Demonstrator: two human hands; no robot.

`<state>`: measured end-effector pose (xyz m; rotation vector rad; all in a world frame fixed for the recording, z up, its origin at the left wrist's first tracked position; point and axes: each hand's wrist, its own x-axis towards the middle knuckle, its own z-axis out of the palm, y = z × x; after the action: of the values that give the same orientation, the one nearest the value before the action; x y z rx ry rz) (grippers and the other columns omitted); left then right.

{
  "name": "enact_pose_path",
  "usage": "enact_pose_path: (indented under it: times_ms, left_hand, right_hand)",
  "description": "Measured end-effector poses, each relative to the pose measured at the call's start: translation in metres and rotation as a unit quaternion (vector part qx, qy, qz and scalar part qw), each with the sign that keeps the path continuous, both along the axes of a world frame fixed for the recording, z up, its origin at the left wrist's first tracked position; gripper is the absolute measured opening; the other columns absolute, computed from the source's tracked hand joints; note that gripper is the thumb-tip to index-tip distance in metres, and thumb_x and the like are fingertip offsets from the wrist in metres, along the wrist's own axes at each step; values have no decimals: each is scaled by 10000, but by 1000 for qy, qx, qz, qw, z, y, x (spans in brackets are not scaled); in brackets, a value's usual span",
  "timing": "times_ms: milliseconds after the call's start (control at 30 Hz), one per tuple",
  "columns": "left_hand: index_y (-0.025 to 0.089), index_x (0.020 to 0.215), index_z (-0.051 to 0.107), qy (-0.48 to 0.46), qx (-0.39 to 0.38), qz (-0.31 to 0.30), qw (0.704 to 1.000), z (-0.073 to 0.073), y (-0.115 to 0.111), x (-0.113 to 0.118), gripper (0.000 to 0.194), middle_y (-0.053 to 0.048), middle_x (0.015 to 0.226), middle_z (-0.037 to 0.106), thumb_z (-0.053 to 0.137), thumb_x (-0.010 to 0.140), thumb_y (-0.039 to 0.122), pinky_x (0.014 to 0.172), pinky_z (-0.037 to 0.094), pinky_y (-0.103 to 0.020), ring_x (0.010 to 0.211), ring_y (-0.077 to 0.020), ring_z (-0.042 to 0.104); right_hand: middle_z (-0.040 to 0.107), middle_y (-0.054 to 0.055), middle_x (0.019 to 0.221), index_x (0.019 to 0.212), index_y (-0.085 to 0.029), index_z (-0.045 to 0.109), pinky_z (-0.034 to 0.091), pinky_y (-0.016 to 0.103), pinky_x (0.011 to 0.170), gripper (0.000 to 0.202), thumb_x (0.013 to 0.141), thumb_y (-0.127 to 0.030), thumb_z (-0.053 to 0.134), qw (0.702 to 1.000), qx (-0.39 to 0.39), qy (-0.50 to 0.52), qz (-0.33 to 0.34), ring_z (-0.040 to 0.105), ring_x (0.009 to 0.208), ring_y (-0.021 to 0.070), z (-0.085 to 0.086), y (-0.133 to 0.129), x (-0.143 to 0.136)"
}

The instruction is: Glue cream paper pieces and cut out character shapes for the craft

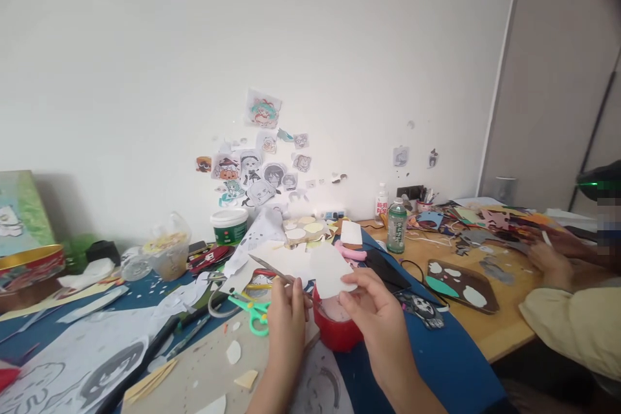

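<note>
My right hand (pixel 376 314) pinches a white paper piece (pixel 332 272) between thumb and fingers, holding it up in front of me. My left hand (pixel 287 314) is closed around a thin, pointed metal tool (pixel 272 266); its tip points up and to the left, and its kind is not clear. Below the paper sits a red, rounded holder (pixel 337 335) with a pale inside, between my hands. Green-handled scissors (pixel 257 317) lie just left of my left hand. Paper scraps (pixel 233 352) are scattered on the grey-beige board (pixel 194 369) under my left wrist.
At the right, another person's hand (pixel 550 262) and pale sleeve (pixel 565 323) rest over the wooden table. A brown tray (pixel 468 307) holds cutouts. A green-labelled bottle (pixel 396 229) and a white-and-green tub (pixel 229 226) stand towards the wall. Printed sheets (pixel 43 369) lie left.
</note>
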<state>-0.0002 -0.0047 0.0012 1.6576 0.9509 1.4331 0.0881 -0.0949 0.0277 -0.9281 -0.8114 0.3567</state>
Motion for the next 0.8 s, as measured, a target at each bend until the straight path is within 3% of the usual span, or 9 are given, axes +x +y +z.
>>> enact_pose_path:
  times_ms: [100,267,333,467,567,667,800]
  left_hand:
    - [240,752,352,-3,0,-2,1000,-2,2,0,288,69,470,528,383,831,515,433,362,-243,371,-119,449]
    - [237,753,359,-5,3,-1,1000,-2,2,1,282,65,483,526,386,832,505,421,361,-238,371,-114,444]
    - [236,756,364,-6,3,-2,1000,-1,2,1,281,62,487,530,389,831,505,420,362,-237,374,-114,446]
    - [235,756,365,-4,5,-1,1000,0,1,1,272,64,477,526,389,837,493,432,365,-238,377,-114,452]
    - [234,751,362,4,12,5,1000,0,1,1,269,69,465,518,382,845,485,437,359,-234,374,-112,450]
    - [235,758,364,2,11,1,1000,-3,3,1,281,64,480,525,378,843,503,429,357,-235,378,-114,455]
    - [237,751,350,10,12,5,1000,-8,7,1,302,62,491,533,366,843,524,443,373,-246,394,-122,478]
  right_hand:
    - [562,58,1059,907,-243,715,524,279,682,243,669,-273,680,1000,-12,4,11,572,726,139,-4,0,1]
    - [590,29,803,1149,-276,623,511,282,778,458,696,-211,629,998,3,-22,54,570,858,161,-11,1,1]
    - [605,28,880,1202,-309,577,512,287,788,521,695,-207,636,996,-1,-32,81,570,845,148,-13,0,3]
    - [506,46,1255,1107,-306,644,485,320,882,462,654,-285,728,991,-22,-19,131,569,987,182,-18,-5,11]
    - [609,79,1081,919,-228,724,523,339,799,308,694,-437,697,986,-4,59,159,614,839,181,-21,-8,18]
    - [610,27,692,873,-216,719,545,279,604,300,744,-476,642,959,40,173,223,559,582,118,-21,-12,21]
    - [579,-35,723,770,-236,663,529,109,580,107,703,-288,728,878,106,306,352,512,563,44,-19,-18,24]
